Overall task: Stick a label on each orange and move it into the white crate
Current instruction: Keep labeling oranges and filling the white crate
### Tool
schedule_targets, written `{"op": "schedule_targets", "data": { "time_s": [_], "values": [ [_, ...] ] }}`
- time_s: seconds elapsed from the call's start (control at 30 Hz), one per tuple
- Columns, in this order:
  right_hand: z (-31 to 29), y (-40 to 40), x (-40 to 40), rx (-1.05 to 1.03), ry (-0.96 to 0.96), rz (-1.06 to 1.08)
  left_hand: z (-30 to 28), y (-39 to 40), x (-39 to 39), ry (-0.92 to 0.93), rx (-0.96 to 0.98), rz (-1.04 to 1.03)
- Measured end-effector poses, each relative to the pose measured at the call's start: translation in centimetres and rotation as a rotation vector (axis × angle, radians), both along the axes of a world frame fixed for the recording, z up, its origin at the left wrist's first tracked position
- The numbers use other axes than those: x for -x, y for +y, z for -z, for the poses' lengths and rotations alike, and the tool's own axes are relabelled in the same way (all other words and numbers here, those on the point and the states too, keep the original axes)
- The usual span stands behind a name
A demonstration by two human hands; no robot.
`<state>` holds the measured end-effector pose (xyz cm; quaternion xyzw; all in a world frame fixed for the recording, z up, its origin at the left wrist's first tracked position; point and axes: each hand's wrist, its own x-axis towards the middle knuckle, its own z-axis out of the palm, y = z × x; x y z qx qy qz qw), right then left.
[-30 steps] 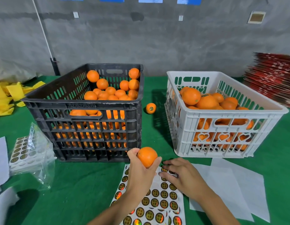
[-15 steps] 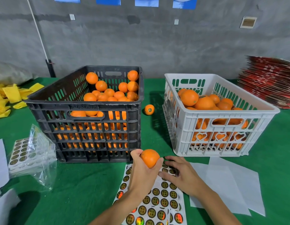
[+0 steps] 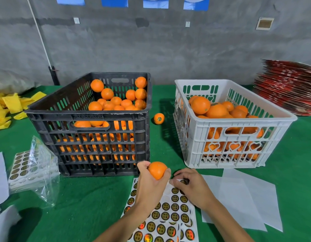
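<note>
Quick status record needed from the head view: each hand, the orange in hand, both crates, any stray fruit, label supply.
left hand: grips one orange above the label sheet
right hand: fingers curled at the sheet's top edge, apparently picking a label
held orange label: none visible
black crate: holds many oranges
white crate: partly filled with oranges
stray orange: labelled, on the green table between the crates
spare labels: in a clear bag, far left

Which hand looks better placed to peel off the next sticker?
The right hand. Its fingers already rest at the top edge of the sticker sheet, while the left hand is busy gripping the orange above it.
</note>
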<state>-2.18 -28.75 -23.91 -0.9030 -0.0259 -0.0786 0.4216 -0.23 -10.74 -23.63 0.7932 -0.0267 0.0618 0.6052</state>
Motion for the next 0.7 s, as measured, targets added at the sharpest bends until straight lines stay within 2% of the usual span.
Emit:
{"op": "schedule_targets", "data": {
  "time_s": [0.23, 0.4, 0.57, 0.63, 0.7],
  "values": [
    [-0.1, 0.3, -0.6, -0.171, 0.101, 0.067, -0.5, -0.2, 0.2, 0.006, -0.069, 0.002],
    [0.1, 0.5, -0.5, -0.153, 0.09, 0.082, -0.4, -0.2, 0.1, 0.034, -0.064, -0.007],
    [-0.3, 0.8, -1.2, -0.303, 0.174, 0.188, -0.2, -0.2, -0.1, 0.053, -0.063, -0.015],
    [-0.5, 1.0, -1.2, -0.338, 0.131, 0.267, -0.3, -0.2, 0.0, 0.047, -0.08, -0.008],
    [-0.6, 1.4, -0.9, -0.351, -0.016, 0.346, -0.4, -0.3, 0.1, 0.038, -0.097, -0.005]
  ]
}}
